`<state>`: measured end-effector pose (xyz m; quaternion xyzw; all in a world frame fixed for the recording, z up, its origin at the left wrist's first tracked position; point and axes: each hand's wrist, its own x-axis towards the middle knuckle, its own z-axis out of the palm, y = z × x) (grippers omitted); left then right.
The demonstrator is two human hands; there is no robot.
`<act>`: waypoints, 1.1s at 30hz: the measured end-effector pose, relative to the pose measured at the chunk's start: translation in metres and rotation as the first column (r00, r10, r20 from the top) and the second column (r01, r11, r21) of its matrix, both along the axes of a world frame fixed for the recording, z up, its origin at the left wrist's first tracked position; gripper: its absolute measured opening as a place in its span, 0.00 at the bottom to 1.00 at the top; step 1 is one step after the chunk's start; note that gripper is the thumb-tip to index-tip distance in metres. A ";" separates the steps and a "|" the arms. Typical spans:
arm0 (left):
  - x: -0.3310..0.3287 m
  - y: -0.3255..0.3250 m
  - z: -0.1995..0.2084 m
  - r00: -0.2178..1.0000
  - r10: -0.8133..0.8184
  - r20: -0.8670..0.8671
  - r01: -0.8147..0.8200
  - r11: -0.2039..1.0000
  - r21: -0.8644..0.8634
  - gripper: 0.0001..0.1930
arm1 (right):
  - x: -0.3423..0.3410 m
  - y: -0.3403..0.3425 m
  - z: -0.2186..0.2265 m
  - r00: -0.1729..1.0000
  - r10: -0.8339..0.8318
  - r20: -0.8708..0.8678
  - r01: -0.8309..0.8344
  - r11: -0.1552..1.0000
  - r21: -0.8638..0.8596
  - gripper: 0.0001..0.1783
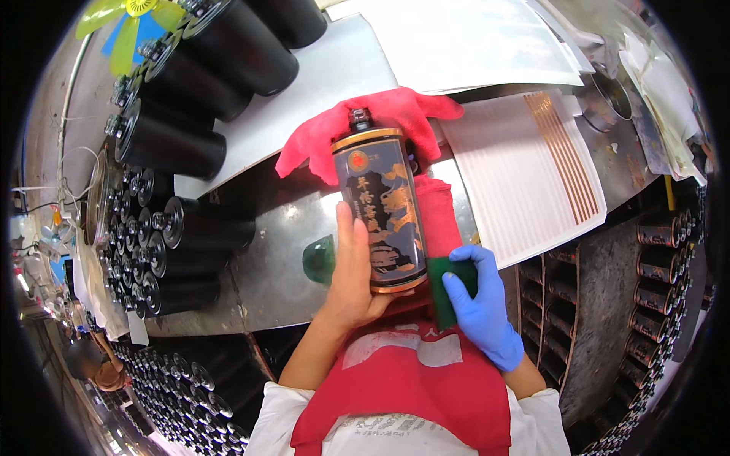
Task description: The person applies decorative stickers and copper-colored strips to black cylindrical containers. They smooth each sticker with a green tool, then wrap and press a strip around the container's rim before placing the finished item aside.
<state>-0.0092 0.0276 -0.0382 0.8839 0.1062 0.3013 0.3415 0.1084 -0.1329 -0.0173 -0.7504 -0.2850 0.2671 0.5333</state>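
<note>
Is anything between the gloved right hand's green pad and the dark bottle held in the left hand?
Nothing visible. The right hand holds the green pad right beside the lower end of the bottle, which the left hand grips from the other side over the red cloth.

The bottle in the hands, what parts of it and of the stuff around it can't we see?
Head view only:
- Bottle: its back is turned away, its bottom edge hidden by the left hand.
- Green pad: partly covered by the right hand in a blue glove.
- Red cloth: middle hidden under the bottle.
- Black bottles at left: far ones too small, bent by the lens.
</note>
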 end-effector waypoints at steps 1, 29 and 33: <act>0.001 0.003 0.000 0.998 -0.037 0.050 0.037 0.999 -0.003 0.53 | 0.002 0.000 -0.005 0.994 0.003 -0.110 0.002 0.999 0.051 0.15; 0.000 -0.016 0.031 0.955 0.133 -0.266 -0.054 0.957 0.286 0.46 | -0.015 0.005 0.025 0.988 0.094 0.123 -0.100 0.994 0.045 0.15; 0.000 -0.006 0.013 0.984 0.055 -0.170 -0.028 0.987 0.161 0.47 | -0.009 0.006 0.009 0.998 0.053 0.023 -0.053 0.998 -0.021 0.14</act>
